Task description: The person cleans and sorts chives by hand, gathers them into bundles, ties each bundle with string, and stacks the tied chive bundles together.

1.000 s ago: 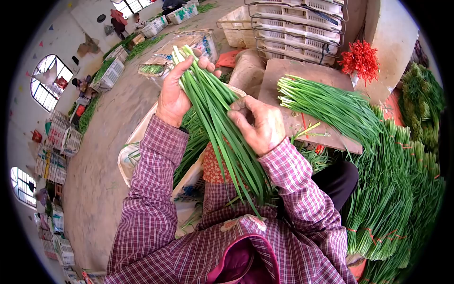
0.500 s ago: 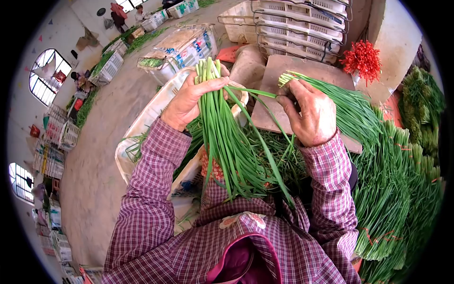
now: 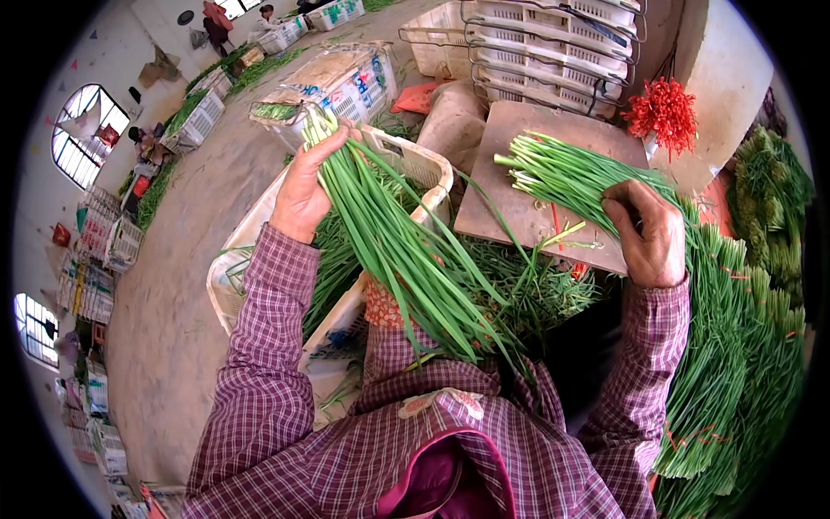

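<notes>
While the left hand (image 3: 304, 192) holds a bunch of green stalks (image 3: 393, 242) left of the board (image 3: 545, 121), the right hand (image 3: 650, 232) bends over the leafy pile (image 3: 566, 173) on the board.

The left fingers wrap the bunch's pale ends; whether the right fingers pinch a leaf, one cannot tell. No tie shows around the held bunch, so it looks unfinished. Right of the board, bundles with red bands (image 3: 726, 346) seem done; left of it, loose greens (image 3: 339, 259) in a crate (image 3: 221, 290) appear unbundled. Red strips (image 3: 664, 117) hang beyond the board's far right corner.
</notes>
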